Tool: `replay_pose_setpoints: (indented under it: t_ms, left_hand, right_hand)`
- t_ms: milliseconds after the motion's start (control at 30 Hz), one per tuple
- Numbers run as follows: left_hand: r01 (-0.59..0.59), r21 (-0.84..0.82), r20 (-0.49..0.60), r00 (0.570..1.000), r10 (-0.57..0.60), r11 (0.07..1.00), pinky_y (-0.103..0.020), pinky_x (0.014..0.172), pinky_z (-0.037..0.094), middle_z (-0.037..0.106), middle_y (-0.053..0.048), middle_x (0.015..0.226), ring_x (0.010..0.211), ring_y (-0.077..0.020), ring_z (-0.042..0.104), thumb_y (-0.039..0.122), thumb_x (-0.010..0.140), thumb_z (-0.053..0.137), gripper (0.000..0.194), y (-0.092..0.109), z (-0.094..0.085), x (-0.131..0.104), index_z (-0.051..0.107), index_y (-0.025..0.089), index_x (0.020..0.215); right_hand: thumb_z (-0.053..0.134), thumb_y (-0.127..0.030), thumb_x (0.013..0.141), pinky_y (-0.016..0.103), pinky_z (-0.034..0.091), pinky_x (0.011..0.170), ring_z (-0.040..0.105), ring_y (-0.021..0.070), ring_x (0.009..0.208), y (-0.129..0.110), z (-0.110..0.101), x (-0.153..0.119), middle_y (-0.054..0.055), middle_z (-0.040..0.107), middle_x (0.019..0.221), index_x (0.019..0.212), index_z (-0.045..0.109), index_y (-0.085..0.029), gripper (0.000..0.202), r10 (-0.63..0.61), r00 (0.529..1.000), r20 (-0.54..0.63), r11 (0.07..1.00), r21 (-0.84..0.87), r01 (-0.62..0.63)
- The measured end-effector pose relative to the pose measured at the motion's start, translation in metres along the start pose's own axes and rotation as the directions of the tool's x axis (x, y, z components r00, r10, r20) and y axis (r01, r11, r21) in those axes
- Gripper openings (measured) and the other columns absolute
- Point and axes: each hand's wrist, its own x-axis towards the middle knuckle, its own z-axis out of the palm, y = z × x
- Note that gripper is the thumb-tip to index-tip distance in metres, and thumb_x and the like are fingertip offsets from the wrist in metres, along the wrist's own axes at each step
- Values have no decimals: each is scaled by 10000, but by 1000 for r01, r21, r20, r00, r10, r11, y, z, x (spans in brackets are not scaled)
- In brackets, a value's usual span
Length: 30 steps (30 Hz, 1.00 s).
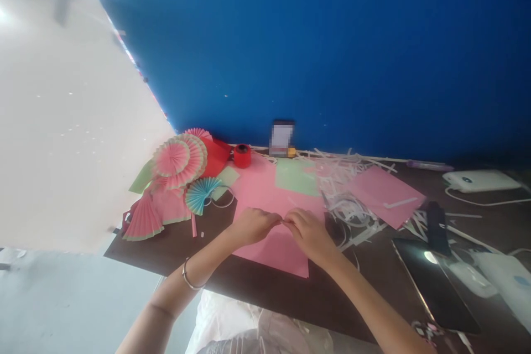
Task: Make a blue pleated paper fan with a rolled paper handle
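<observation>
Above a sheet of pink paper, my left hand and my right hand meet with fingers pinched. Their fingertips nearly touch, and whatever lies between them is too small to make out. A green paper piece lies on the pink sheet's far part. Left of my left hand are folded pink paper fans, a pink and green pleated rosette and a blue pleated fan. A red roll of tape stands behind the pink sheet.
White paper strips lie heaped on the dark table at the right, partly under another pink sheet. Farther right are a tablet, a white power bank and cables. A blue wall rises behind.
</observation>
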Motion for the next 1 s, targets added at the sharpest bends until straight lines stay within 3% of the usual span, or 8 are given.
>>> replay_pose_setpoints:
  t_ms: [167, 300, 500, 600, 733, 867, 1000]
  left_hand:
    - [-90, -18, -72, 994, 88, 996, -215, 566, 380, 693, -4, 811, 693, -131, 635, 233, 922, 347, 271, -10, 1, 2, 605, 250, 1002]
    - [-109, 28, -96, 989, 111, 994, -214, 522, 339, 673, -6, 696, 624, -128, 617, 230, 914, 348, 268, -15, 5, 4, 611, 229, 965]
    - [-141, -41, -70, 988, 138, 989, -208, 546, 354, 707, -18, 796, 683, -128, 637, 180, 889, 379, 269, -20, 6, 4, 617, 230, 1004]
    - [-132, -186, -27, 991, 129, 974, -199, 611, 392, 715, -19, 828, 716, -125, 645, 221, 889, 407, 259, -23, 2, 5, 639, 222, 1002]
    - [-43, -414, 108, 990, 95, 909, -175, 655, 410, 701, 7, 691, 667, -97, 626, 164, 863, 422, 256, -25, -5, 8, 662, 189, 948]
    - [-17, -493, 145, 984, 102, 870, -180, 653, 415, 713, -14, 842, 707, -98, 619, 158, 843, 449, 223, -22, -9, 12, 656, 174, 925]
    - [-16, -491, 130, 987, 91, 871, -181, 661, 433, 711, -22, 803, 650, -90, 627, 137, 851, 427, 228, -19, -8, 15, 645, 148, 914]
  right_hand:
    - [375, -286, 906, 327, 460, 700, 579, 182, 754, -3, -2, 0, 42, 605, 789, 785, 517, -209, 202, 119, 992, 33, 975, 183, -123]
    - [422, -365, 884, 317, 475, 727, 614, 185, 823, -4, -3, 2, 44, 643, 881, 942, 539, -226, 190, 263, 961, 90, 914, 296, -278]
    - [347, -324, 895, 305, 448, 702, 601, 177, 744, -4, -15, 4, 33, 653, 792, 787, 599, -223, 292, 165, 956, 244, 946, 235, -223]
    - [374, -328, 875, 266, 435, 627, 559, 148, 629, -5, -17, 5, 6, 607, 664, 700, 579, -210, 294, 203, 937, 284, 906, 308, -289]
    - [393, -343, 860, 244, 417, 593, 518, 124, 586, -5, -14, 7, -10, 571, 622, 667, 553, -193, 291, 214, 909, 357, 832, 421, -361]
    - [405, -305, 838, 246, 380, 566, 493, 123, 573, -6, -11, 12, -8, 569, 611, 656, 562, -186, 268, 199, 909, 367, 877, 348, -332]
    - [416, -311, 833, 250, 384, 583, 516, 132, 608, -6, -16, 15, 11, 611, 659, 702, 609, -178, 268, 214, 913, 348, 876, 345, -337]
